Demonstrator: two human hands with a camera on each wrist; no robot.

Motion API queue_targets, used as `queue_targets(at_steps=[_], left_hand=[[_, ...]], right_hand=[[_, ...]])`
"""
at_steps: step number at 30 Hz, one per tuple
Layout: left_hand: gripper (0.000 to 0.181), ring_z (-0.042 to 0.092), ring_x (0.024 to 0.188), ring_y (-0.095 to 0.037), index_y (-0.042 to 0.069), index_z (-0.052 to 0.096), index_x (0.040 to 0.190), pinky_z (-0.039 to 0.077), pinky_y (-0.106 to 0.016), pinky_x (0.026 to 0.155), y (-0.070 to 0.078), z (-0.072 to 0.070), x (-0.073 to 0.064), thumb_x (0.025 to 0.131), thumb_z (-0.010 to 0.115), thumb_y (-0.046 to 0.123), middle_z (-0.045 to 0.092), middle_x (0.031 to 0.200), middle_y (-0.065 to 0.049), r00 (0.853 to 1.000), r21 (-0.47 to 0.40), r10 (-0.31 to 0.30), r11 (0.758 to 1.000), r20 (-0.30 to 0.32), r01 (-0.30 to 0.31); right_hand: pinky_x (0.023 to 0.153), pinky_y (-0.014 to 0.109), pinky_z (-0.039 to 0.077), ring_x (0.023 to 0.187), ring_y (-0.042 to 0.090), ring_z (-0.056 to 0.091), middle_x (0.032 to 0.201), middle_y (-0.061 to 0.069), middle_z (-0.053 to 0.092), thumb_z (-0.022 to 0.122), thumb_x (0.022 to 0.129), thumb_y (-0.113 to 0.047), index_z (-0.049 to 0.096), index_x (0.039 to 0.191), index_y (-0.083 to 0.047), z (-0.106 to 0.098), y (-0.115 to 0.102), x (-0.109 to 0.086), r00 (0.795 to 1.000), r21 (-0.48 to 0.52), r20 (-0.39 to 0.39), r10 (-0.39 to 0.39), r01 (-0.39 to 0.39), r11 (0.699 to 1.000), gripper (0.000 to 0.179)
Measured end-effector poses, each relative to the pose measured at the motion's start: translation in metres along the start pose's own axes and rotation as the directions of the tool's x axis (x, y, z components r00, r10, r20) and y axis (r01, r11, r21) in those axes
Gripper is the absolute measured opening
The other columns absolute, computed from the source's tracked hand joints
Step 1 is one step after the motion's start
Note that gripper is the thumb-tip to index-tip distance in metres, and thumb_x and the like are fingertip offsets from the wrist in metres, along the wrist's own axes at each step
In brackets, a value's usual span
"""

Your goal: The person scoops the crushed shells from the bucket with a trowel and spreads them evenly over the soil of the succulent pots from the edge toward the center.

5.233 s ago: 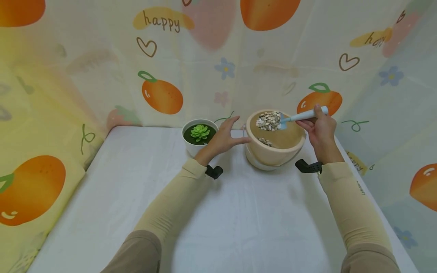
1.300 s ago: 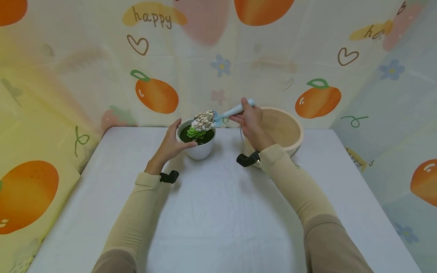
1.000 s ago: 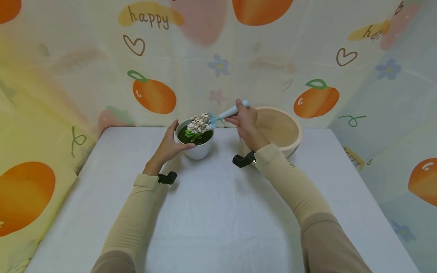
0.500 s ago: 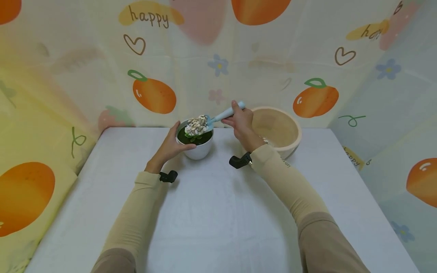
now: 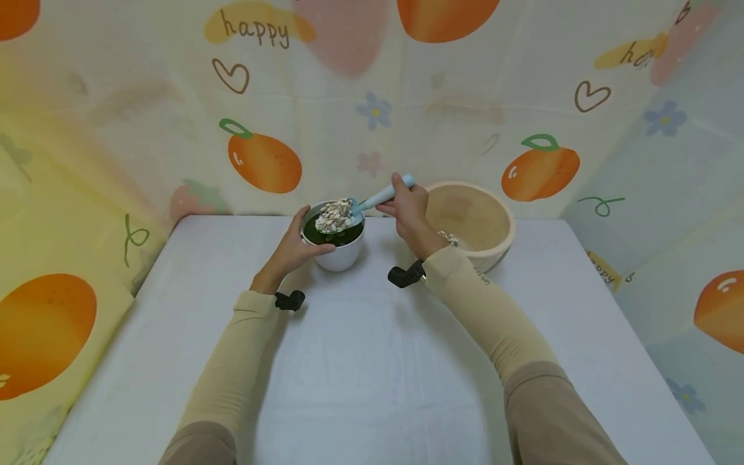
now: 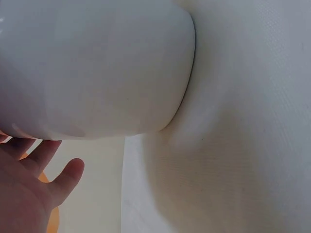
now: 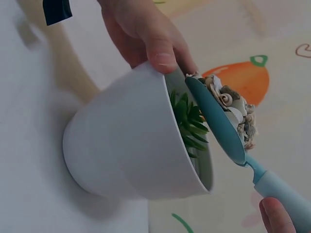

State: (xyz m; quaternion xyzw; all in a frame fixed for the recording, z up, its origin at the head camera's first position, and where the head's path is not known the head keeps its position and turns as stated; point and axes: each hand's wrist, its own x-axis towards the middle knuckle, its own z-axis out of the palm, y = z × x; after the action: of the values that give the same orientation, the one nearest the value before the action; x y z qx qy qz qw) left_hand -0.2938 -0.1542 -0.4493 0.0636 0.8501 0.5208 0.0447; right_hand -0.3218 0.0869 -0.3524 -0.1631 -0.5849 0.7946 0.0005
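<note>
Head view: shells (image 5: 334,217) on shovel (image 5: 378,198) hide most of succulent (image 7: 187,118).

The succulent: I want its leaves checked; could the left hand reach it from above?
Probably not: the blue trowel, heaped with seashells, hangs over the succulent, and the left hand holds the white pot.

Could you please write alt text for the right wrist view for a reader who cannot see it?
The right hand holds a blue scoop heaped with seashells over a green succulent in a white pot gripped by the left hand. The picture lies sideways.
</note>
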Motion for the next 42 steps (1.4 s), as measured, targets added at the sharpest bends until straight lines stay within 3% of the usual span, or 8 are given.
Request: queue_targets(at_steps=[6, 12, 17, 23, 42], left_hand=[[0.115, 0.011, 0.151, -0.034, 0.019, 0.006, 0.158, 0.016, -0.06, 0.119, 0.0, -0.001, -0.002, 0.074, 0.084, 0.039, 0.012, 0.164, -0.011, 1.0, -0.009, -0.001, 1.0, 0.003, 0.001], [0.114, 0.012, 0.151, -0.033, 0.019, 0.006, 0.157, 0.017, -0.06, 0.119, 0.001, -0.001, -0.005, 0.075, 0.083, 0.037, 0.014, 0.163, -0.01, 1.0, -0.026, -0.011, 1.0, 0.007, 0.012], [0.114, 0.015, 0.15, -0.034, 0.018, 0.006, 0.157, 0.018, -0.06, 0.118, 0.003, -0.001, -0.005, 0.075, 0.083, 0.037, 0.015, 0.163, -0.012, 1.0, -0.012, -0.007, 1.0, 0.009, 0.007], [0.115, 0.015, 0.15, -0.034, 0.018, 0.006, 0.157, 0.018, -0.06, 0.118, 0.001, -0.002, -0.002, 0.075, 0.083, 0.037, 0.016, 0.162, -0.013, 1.0, -0.005, -0.005, 1.0, 0.011, 0.005], [0.113, 0.016, 0.15, -0.033, 0.02, 0.006, 0.157, 0.017, -0.058, 0.119, 0.003, 0.001, -0.003, 0.076, 0.083, 0.035, 0.015, 0.163, -0.013, 1.0, -0.019, -0.02, 1.0, 0.003, 0.02]], right_hand=[[0.072, 0.033, 0.06, 0.071, 0.02, 0.072, 0.079, 0.01, 0.064, 0.055, 0.099, -0.033, 0.055, 0.109, -0.003, 0.003, 0.002, -0.002, 1.0, -0.033, 0.014, -0.015, 0.016, 0.999, 0.032], [0.073, 0.034, 0.06, 0.076, 0.022, 0.073, 0.08, 0.009, 0.064, 0.055, 0.099, -0.034, 0.056, 0.106, -0.005, 0.004, 0.004, -0.003, 0.999, -0.067, 0.02, -0.038, 0.039, 0.997, 0.03], [0.073, 0.034, 0.06, 0.081, 0.025, 0.074, 0.083, 0.008, 0.063, 0.055, 0.099, -0.033, 0.055, 0.1, -0.007, 0.008, 0.006, -0.004, 0.995, -0.126, 0.041, -0.096, 0.1, 0.987, 0.026], [0.072, 0.032, 0.06, 0.085, 0.027, 0.073, 0.093, 0.011, 0.063, 0.054, 0.1, -0.033, 0.054, 0.105, -0.005, 0.012, 0.006, -0.006, 0.987, -0.176, 0.068, -0.143, 0.153, 0.972, 0.029], [0.074, 0.033, 0.06, 0.082, 0.025, 0.071, 0.108, 0.018, 0.064, 0.056, 0.099, -0.031, 0.055, 0.116, 0.001, 0.015, 0.002, -0.016, 0.987, -0.223, 0.048, -0.153, 0.16, 0.962, 0.037]])
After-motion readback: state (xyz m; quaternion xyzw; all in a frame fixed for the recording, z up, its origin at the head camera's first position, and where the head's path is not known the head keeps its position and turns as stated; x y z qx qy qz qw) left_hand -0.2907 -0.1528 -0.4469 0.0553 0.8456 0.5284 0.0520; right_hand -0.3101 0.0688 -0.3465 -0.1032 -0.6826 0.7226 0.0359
